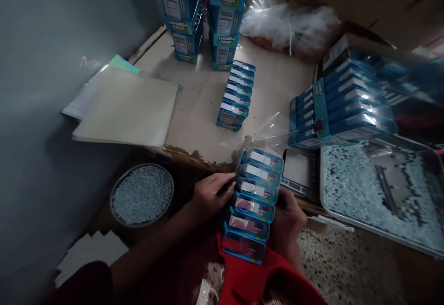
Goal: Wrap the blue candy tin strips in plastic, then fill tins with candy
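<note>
A row of several blue candy packs [256,187], partly covered by clear plastic film [274,134], lies lengthwise between my hands at the table's front edge. My left hand [213,194] grips the row's left side, with fingers bent and pressed together near its upper part. On the right side, my right hand [287,217] curls around the row, its fingertips partly hidden behind the packs. Beyond them, a second row of blue packs [234,97] stands alone on the table [197,106].
Stacked blue boxes [224,18] rise at the back. Pale sheets [132,106] lie left, above a bowl of light-blue pieces [142,194]. At right are more packs [347,101], a small scale [296,171] and a tray of pieces [354,180]. A plastic bag [287,23] lies behind.
</note>
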Demonstrator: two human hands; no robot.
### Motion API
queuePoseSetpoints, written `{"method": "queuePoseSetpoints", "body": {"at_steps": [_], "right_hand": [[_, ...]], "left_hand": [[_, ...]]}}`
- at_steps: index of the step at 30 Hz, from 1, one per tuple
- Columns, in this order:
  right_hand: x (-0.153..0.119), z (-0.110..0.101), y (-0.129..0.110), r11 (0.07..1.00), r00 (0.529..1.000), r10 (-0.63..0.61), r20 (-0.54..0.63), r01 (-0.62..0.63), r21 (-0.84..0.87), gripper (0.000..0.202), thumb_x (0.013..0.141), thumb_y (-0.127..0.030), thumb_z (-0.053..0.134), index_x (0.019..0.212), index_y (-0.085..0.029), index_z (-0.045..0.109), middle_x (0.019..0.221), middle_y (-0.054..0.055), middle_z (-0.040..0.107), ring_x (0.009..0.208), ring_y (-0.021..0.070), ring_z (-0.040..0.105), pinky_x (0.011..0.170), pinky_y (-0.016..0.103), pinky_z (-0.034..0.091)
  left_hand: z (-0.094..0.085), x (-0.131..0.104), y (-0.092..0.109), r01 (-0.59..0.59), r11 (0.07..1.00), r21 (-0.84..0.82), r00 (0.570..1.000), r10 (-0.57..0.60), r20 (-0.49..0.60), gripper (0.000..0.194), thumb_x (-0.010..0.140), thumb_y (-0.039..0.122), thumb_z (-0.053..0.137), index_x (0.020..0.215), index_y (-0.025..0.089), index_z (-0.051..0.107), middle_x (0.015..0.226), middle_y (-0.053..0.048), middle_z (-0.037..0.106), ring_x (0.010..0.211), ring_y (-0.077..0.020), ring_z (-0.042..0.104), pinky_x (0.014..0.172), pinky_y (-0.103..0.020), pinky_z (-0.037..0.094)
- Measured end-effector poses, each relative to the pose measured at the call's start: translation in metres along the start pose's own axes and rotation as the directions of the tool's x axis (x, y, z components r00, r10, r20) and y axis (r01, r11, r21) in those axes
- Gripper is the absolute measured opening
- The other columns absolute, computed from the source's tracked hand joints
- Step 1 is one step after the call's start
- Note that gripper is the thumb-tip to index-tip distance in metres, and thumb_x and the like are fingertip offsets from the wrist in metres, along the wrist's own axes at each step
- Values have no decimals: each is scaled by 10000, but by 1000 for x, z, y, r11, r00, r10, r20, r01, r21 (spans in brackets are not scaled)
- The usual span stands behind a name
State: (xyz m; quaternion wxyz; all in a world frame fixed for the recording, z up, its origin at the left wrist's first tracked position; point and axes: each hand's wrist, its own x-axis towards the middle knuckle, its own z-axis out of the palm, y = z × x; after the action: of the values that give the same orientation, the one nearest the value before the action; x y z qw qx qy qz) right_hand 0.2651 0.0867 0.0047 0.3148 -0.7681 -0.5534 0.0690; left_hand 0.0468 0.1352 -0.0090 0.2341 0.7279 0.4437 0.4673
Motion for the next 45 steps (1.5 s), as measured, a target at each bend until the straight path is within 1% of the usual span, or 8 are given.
{"method": "queuePoseSetpoints", "body": {"at_steps": [10,15,20,27,31,35,38,45], "right_hand": [[0,-1,-1,993,990,-100,97,106,-50,191,933,-368,594,871,-204,670,789,40,702,650,184,592,607,279,383],[2,-2,-13,987,985,-104,140,119,-104,174,944,-332,548,867,-199,632,784,60,685,669,200,592,601,289,355],[5,-4,-13,995,991,67,115,-58,-82,215,958,-378,562,891,-209,678,797,42,727,660,187,611,607,280,355],[10,-10,-4,998,990,70,121,-69,-12,251,961,-413,605,850,-211,706,803,24,750,678,174,646,635,268,374],[17,-6,-4,994,984,47,174,-28,-106,258,993,-368,562,813,-209,657,783,31,723,642,166,601,594,273,307],[15,-4,-1,993,980,-84,180,97,-67,300,1027,-283,477,769,-207,611,763,41,690,664,166,601,606,279,309],[9,-9,-3,973,952,-219,216,229,-19,232,985,-222,472,791,-203,598,761,49,675,662,172,599,596,285,306],[-12,-28,-5,914,889,-391,237,405,-13,225,951,-219,475,752,-186,576,695,34,616,560,150,525,565,300,286]], "left_hand": [[-1,20,8,256,950,-180,966,-247,70,228,913,220,665,1099,191,793,1012,-96,776,914,-186,731,847,-314,600],[2,15,-2,130,984,-120,990,-121,79,238,926,203,651,1128,198,776,1043,-89,782,952,-186,731,879,-317,588],[5,15,-7,56,998,-17,998,-55,37,162,914,169,654,1036,190,760,983,-60,789,915,-166,728,868,-285,565],[6,22,10,397,913,97,914,-403,47,106,900,255,633,981,191,660,897,-28,717,812,-175,673,750,-280,515],[-2,35,12,116,882,457,909,-279,308,127,947,263,529,912,188,625,898,-72,677,828,-224,636,700,-312,455],[-13,45,12,-170,813,558,804,-214,555,104,942,226,520,893,181,601,902,-83,647,758,-212,605,615,-307,394],[-16,43,7,-231,810,540,776,-181,604,136,967,230,484,914,182,600,900,-78,645,756,-197,607,570,-290,356],[-25,17,0,-413,812,414,819,132,558,249,1009,254,414,848,191,593,764,-31,584,610,-139,518,511,-269,287]]}}
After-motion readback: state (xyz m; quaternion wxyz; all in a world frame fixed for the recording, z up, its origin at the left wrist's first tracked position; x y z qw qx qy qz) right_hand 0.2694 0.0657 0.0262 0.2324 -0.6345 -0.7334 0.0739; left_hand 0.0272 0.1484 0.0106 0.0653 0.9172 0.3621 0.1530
